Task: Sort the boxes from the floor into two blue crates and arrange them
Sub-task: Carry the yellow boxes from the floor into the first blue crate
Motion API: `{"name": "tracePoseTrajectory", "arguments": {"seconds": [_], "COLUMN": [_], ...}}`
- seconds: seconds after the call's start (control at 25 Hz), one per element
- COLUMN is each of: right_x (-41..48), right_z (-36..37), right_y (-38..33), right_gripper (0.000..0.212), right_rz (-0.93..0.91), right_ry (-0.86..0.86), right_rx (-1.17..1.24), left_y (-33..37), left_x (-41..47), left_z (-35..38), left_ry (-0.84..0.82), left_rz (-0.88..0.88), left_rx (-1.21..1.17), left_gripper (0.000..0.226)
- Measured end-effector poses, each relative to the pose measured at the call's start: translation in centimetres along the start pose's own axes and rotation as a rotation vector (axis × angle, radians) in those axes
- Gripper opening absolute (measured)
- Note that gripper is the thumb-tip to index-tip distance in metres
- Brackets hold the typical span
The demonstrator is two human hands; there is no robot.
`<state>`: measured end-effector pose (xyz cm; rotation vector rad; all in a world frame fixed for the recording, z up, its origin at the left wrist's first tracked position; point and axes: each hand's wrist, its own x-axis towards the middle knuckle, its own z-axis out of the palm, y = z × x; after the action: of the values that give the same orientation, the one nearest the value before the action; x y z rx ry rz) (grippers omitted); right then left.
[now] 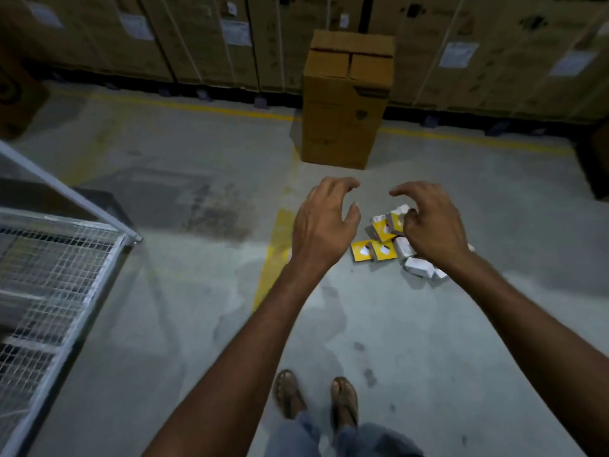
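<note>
Boxes [384,249] are heaped on the floor [164,324], no crate is seen: sorting is judged unstarted; left hand [324,222] and right hand [431,222] are held spread-fingered, empty.

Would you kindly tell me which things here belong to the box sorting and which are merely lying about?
For the job: small boxes piled on the floor; left hand and right hand, both empty. No blue crates in view.
Lying about: tall carton; wire cage; stacked cartons behind.

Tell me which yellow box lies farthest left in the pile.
The face-up yellow box at the left edge; its face-up neighbour lies just right of it.
</note>
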<state>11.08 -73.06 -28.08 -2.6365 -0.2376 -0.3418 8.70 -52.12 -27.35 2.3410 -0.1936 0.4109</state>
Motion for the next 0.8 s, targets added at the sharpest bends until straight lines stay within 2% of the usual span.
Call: {"name": "tracePoseTrajectory", "arguments": {"seconds": [0.16, 0.32, 0.52, 0.68, 0.8], "right_x": [-0.5, -0.6, -2.2, -3.2, -3.5], "right_z": [4.0, 12.3, 27.9, 41.7, 49.9], "right_y": [6.7, 13.2, 22.7, 31.7, 37.8], "right_gripper": [0.054, 0.049, 0.048, 0.044, 0.038], "right_rz": [0.147, 0.261, 0.423, 0.547, 0.707], "right_ry": [0.034, 0.03, -0.05, -0.101, -0.101], "right_rx": [-0.008, 0.011, 0.055, 0.065, 0.127], "left_y": [-2.8, -9.3, -20.3, -29.5, -34.9], "left_x": [2.9, 5.4, 4.0, 0.7, -1.4], "left_z": [8.1, 17.2, 32.0, 45.9, 54.9], "left_ry": [-0.135, -0.217, -0.333, -0.481, -0.556], "left_rz": [-0.033, -0.094, -0.175, -0.159, -0.136], "left_rx": [-0.096, -0.168, -0.169, -0.119, -0.098], "left_gripper": [0.034, 0.032, 0.028, 0.027, 0.031]}}
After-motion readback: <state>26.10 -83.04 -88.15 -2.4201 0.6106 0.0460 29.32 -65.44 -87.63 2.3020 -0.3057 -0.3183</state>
